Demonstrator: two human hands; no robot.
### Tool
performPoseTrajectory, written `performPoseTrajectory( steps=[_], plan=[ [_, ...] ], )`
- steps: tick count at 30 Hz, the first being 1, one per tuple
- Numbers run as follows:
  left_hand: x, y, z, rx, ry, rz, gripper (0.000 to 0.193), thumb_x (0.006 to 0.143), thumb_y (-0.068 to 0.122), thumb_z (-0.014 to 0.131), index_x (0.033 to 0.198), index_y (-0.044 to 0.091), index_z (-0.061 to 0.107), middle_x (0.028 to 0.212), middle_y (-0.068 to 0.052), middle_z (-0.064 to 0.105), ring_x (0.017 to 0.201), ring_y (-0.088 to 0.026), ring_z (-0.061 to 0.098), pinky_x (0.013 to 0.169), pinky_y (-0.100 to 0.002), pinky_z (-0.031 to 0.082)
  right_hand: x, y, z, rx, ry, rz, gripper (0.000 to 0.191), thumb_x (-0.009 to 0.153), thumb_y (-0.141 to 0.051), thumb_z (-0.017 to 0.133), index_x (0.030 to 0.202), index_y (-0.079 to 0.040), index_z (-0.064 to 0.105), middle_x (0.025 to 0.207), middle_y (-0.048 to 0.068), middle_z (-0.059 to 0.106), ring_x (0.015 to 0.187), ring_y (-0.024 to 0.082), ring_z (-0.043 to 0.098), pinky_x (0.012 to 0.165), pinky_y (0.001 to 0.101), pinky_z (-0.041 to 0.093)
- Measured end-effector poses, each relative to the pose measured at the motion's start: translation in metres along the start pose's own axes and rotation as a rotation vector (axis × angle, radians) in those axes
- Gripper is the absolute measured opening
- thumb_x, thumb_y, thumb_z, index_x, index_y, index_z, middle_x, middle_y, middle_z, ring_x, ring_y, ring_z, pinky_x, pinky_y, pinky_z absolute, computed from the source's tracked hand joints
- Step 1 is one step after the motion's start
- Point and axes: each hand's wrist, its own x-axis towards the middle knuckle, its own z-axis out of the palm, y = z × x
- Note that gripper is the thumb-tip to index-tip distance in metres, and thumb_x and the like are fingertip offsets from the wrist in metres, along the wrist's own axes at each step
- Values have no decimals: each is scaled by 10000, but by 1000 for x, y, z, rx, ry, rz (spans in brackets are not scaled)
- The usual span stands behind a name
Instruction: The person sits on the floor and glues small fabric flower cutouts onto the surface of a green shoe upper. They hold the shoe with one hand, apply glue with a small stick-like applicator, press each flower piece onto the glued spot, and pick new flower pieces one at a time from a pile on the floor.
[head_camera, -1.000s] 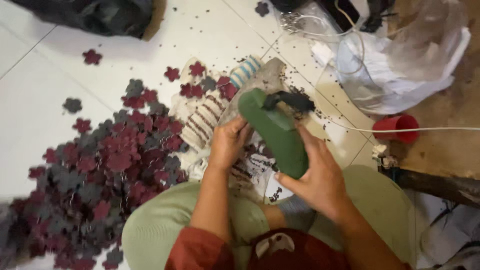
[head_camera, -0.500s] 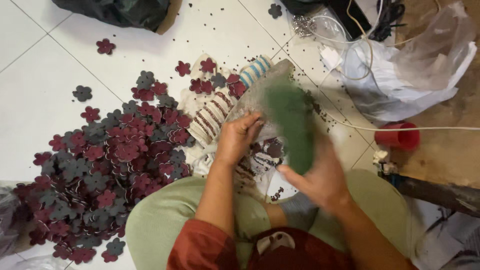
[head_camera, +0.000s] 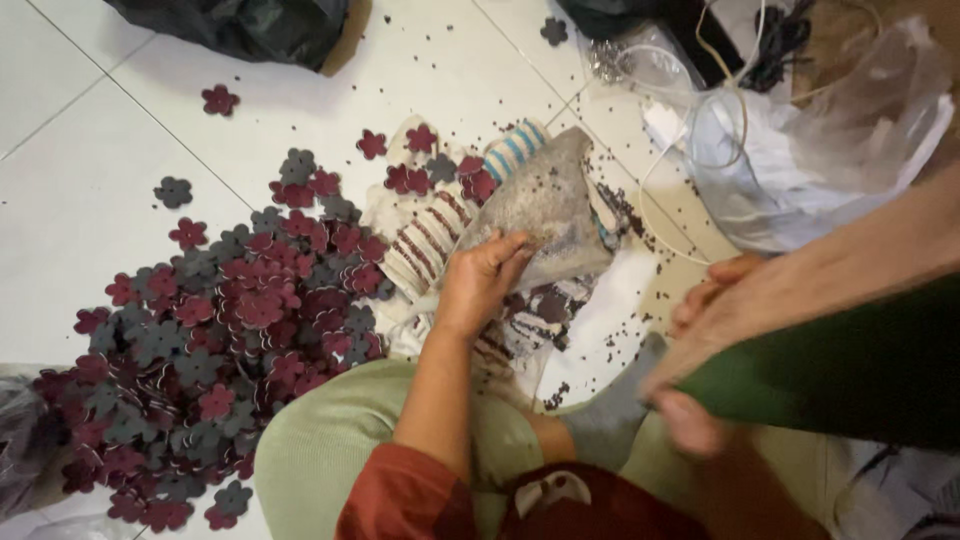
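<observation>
Swung up and toward the camera since half a second ago, the dark green tool (head_camera: 850, 375) now fills the lower right of the view, blurred, with the right hand (head_camera: 740, 310) wrapped around it, fingers closed on its body. What kind of tool it is cannot be told at this closeness.

Meanwhile the left hand (head_camera: 482, 282) rests on a grey, worn pad (head_camera: 545, 215), fingers curled down and pressing on its near edge. This pad lies on a striped cloth (head_camera: 415, 250) spread over the white tiled floor (head_camera: 90, 190), just ahead of the person's knees in pale green trousers (head_camera: 330, 440).

To the left spreads a heap of flower-shaped cut-outs (head_camera: 230, 330) in maroon and grey, a few scattered farther up the tiles. Small dark punched scraps (head_camera: 625, 215) speckle the floor around the pad. Clear plastic bags (head_camera: 800, 150) with tangled white cords sit at the upper right.

Doing this step well probably means keeping the left hand firm on the pad so it stays flat, with those fingers well clear of where the tool comes down.
</observation>
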Motion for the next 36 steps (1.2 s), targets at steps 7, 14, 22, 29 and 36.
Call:
performPoseTrajectory(
  steps=[7,14,22,29,36],
  plan=[
    [0,-4,-5,8,-132,-268,152,985,135,703,1099,47,751,894,-170,763,761,-164,693,769,-311,575,1,73,20,-598,-61,-3,1006,702,-393,862,1459,58,377,1286,267,541,1180,420,557,965,484,458],
    [0,-8,0,-255,21,-296,260,962,147,704,1202,59,754,1029,-52,815,877,-15,647,822,-235,551,-13,46,10,-654,-134,218,1033,661,-405,852,1538,-130,380,1292,201,580,1185,394,591,956,474,483],
    [8,-18,-15,-576,317,-195,200,1062,124,600,1163,-4,716,1053,-8,744,973,-75,662,917,-249,541,-11,70,13,-671,-264,279,1084,652,-432,857,1554,-146,328,1270,215,545,1163,417,561,950,501,469],
    [2,12,-35,523,132,-153,197,862,257,753,1003,120,756,896,-112,720,813,-326,654,766,-452,498,-14,76,6,-653,-160,319,1053,655,-410,859,1547,-161,357,1302,190,569,1179,381,591,952,450,485],
    [6,23,-32,601,32,-53,187,835,303,792,902,132,758,856,-113,737,808,-344,672,779,-480,515,-5,94,15,-618,-162,254,1118,691,-399,869,1553,-39,255,1300,285,493,1202,443,526,990,498,442]
  ],
)
